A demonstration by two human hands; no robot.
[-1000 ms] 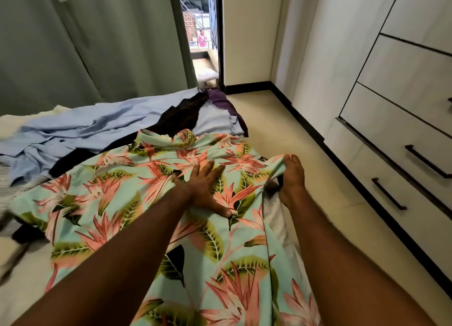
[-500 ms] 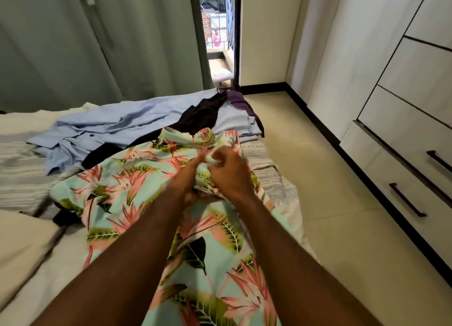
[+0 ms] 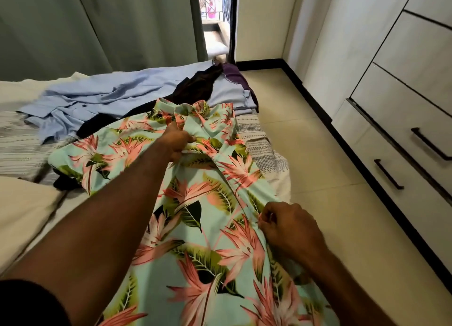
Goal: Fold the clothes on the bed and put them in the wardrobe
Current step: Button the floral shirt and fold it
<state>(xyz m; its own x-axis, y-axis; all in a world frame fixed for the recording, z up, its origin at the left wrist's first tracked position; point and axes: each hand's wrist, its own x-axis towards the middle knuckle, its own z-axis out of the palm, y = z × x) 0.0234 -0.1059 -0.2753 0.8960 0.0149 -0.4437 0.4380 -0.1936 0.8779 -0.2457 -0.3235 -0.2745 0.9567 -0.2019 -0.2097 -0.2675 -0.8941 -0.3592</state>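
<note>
Fingers of our left hand (image 3: 176, 142) are pinching the floral shirt (image 3: 195, 203) near its collar on the bed (image 3: 22, 203); our right hand (image 3: 289, 225), up there a moment ago, is now pinching the front edge lower down, straightening it for folding.

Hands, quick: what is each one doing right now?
Left hand: grips the floral shirt near its collar.
Right hand: pinches the same shirt's edge lower down.
</note>
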